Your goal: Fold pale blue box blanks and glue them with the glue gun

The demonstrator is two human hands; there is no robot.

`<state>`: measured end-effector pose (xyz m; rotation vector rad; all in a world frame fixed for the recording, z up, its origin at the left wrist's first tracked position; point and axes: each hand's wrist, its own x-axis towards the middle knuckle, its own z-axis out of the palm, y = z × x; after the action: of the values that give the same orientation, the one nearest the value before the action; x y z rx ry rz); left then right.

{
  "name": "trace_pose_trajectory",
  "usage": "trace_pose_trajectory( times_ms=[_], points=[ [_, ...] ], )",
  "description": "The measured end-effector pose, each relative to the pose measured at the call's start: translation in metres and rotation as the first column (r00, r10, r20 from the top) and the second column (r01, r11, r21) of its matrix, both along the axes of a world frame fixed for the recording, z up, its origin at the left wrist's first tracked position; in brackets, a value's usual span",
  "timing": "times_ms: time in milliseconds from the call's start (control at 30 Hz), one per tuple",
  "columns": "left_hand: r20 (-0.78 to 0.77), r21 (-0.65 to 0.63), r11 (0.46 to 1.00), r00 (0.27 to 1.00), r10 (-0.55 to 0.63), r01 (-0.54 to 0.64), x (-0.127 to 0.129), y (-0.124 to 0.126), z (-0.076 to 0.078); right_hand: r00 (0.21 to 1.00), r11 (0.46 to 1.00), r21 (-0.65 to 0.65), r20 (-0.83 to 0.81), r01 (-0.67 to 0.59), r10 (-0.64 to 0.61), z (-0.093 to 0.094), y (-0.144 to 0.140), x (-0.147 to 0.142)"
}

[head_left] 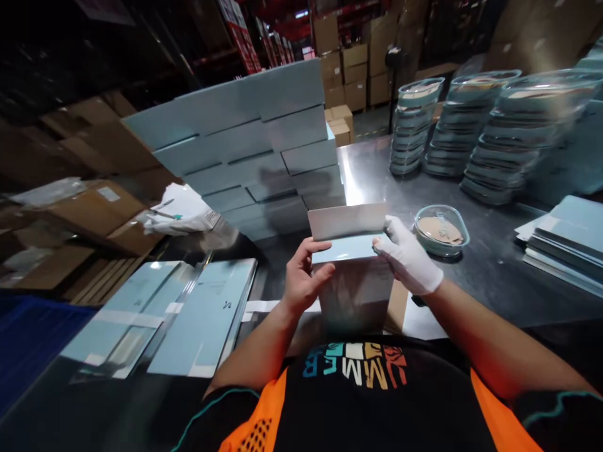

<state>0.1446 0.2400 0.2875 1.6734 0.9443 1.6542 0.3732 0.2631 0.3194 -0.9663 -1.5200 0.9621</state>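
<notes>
A light-blue cardboard box (355, 292) stands in front of me with its top flap (348, 220) raised at the far side. My bare left hand (305, 276) grips the box's left top edge, thumb on the near side and fingers over the top. On the right, my white-gloved right hand (409, 256) holds the opposite top edge, its thumb on the pale-blue top panel. What is inside the box is hidden. Just right of that hand, a glass container (441, 231) with a brown insert rests on the table.
A wall of stacked light-blue boxes (264, 157) rises behind the work spot. Tall stacks of glass containers (506, 138) stand at the back right. Flat blue cartons (202, 314) lie to the left, more flat sheets (570, 242) to the right. A white bundle (181, 210) sits at left.
</notes>
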Motion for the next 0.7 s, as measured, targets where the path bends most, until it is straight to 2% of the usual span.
trace_pose_trajectory(
  times_ms=[67,200,400,467,533,600,667,700],
  points=[
    [0.023,0.038,0.999,1.000,-0.013,0.012,-0.002,0.005,-0.007,0.998,0.994,0.108,0.063,-0.034,0.028,-0.010,0.002,0.007],
    [0.146,0.161,0.985,0.985,-0.088,0.064,-0.006,0.015,-0.016,0.972,0.944,0.312,0.231,-0.107,0.034,-0.030,-0.004,0.023],
    [-0.070,0.218,0.960,0.984,-0.163,0.174,-0.022,0.021,-0.013,0.966,0.879,0.412,0.188,-0.239,0.175,-0.029,-0.022,0.025],
    [-0.092,0.235,0.955,0.982,-0.164,0.182,-0.030,0.020,-0.008,0.964,0.858,0.451,0.209,-0.246,0.166,-0.027,-0.022,0.025],
    [-0.214,0.255,0.946,0.966,-0.146,0.199,-0.035,0.016,0.004,0.963,0.841,0.490,0.241,-0.231,0.125,-0.028,-0.022,0.021],
    [-0.462,0.264,0.942,0.884,-0.067,0.209,-0.036,0.006,0.023,0.949,0.801,0.545,0.303,-0.246,0.085,-0.029,-0.023,0.016],
    [-0.708,0.230,0.947,0.706,0.007,0.222,-0.032,-0.006,0.043,0.916,0.751,0.575,0.388,-0.325,0.099,-0.028,-0.024,0.011],
    [-0.784,0.190,0.953,0.621,0.003,0.236,-0.030,-0.012,0.052,0.897,0.737,0.563,0.420,-0.374,0.134,-0.027,-0.023,0.011]
  ],
)
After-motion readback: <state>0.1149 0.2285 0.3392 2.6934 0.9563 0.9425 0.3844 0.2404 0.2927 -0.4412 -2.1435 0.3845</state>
